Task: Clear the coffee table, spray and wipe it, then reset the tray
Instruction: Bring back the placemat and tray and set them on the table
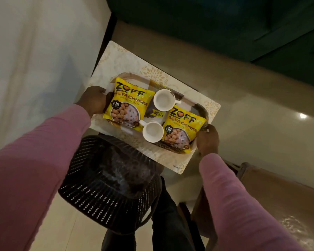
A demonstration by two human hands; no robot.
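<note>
Now left hand (95,100) and right hand (208,139) grip the tray (204,111) carrying two soya packets (127,104) (182,129) and two cups (164,99) (152,132).

Two soya chunks packets (127,104) and two white cups (163,100) cover most of the tray (204,110). The left hand (94,100) and right hand (208,140) hide its end rims. Inside the black basket (109,187) all is blurred.

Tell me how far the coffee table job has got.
Done: nothing provable; no spray bottle or cloth is in view. In hand: left hand and right hand grip the ends of the tray, which carries two yellow packets and two white cups on or above the patterned table top. Left: unclear, since the tray may be coming off or being reset.
</note>
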